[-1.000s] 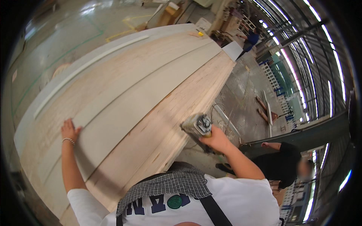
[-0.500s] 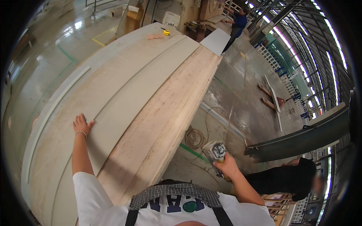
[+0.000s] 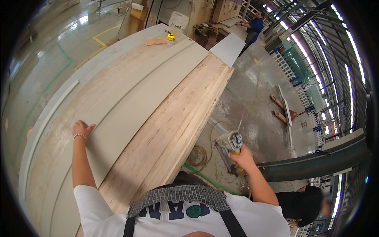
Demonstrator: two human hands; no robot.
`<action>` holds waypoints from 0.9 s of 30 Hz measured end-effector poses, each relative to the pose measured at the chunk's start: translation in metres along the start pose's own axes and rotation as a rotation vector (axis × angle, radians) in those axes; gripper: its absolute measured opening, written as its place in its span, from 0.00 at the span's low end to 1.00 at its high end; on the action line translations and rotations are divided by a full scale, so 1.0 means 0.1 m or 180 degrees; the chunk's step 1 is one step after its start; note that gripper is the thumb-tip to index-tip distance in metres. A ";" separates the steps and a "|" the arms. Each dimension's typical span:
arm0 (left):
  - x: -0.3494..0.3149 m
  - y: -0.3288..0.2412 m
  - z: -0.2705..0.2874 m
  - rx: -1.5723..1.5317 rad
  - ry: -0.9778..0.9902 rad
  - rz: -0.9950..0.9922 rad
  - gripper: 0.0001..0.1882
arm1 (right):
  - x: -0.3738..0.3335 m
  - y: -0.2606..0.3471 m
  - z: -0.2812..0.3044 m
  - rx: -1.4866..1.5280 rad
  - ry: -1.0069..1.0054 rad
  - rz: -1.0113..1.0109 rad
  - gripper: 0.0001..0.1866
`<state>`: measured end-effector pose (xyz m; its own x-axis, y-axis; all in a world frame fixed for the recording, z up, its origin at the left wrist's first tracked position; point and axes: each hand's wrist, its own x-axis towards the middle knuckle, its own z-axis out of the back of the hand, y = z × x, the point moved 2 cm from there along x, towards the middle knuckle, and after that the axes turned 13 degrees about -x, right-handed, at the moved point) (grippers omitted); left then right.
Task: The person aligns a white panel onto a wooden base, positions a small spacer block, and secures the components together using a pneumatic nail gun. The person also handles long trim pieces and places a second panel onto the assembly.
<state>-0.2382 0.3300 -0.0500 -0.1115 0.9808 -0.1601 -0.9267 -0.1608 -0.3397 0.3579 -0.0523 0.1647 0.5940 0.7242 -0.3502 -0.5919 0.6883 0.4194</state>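
Note:
My left hand (image 3: 81, 129) lies at the left edge of a long grey-beige panel (image 3: 130, 114), thumb spread apart and fingertips partly out of sight. Another grey-beige strip (image 3: 154, 67) runs along the panel's left side. Beneath them shows a wide wooden worktop (image 3: 166, 122), bare along its right side. Off the worktop's right edge, my right hand (image 3: 242, 158) grips a pneumatic nail gun (image 3: 229, 146) by its handle, held in the air over the floor and touching nothing else.
A yellow tape measure (image 3: 170, 37) and a pinkish flat scrap (image 3: 156, 42) lie at the worktop's far end. A coiled air hose (image 3: 198, 156) is on the floor. One person (image 3: 254, 27) stands far off, another (image 3: 302, 203) at right, by a dark beam (image 3: 312, 166). A pallet jack (image 3: 286, 110) stands beyond.
My right hand has raised the nail gun and moved it slightly forward. My left hand remains at the panel's edge, its fingers now more bent. The view has shifted a little.

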 end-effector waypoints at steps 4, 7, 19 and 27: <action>0.07 -0.14 0.01 0.0087 0.0146 0.0309 0.44 | 0.93 -0.11 0.48 -0.0065 -0.0139 0.0052 0.26; 0.10 -0.15 -0.02 0.0106 -0.0025 0.0389 0.42 | 1.99 -0.25 0.96 -0.0897 -0.0447 -0.0107 0.34; -0.85 -0.10 0.76 0.0657 -0.0921 0.0216 0.43 | 7.85 0.32 1.96 -0.2662 -0.1404 0.0887 0.41; -1.52 -0.39 0.90 0.0531 -0.1180 0.0721 0.39 | 9.52 0.50 1.27 -0.3435 -0.1676 0.0513 0.39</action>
<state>-0.2172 0.1974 0.0709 -0.4103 0.9012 0.1394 -0.9059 -0.3852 -0.1757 0.9635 0.6663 -0.0418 0.4720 0.8719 0.1306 -0.6803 0.4544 -0.5751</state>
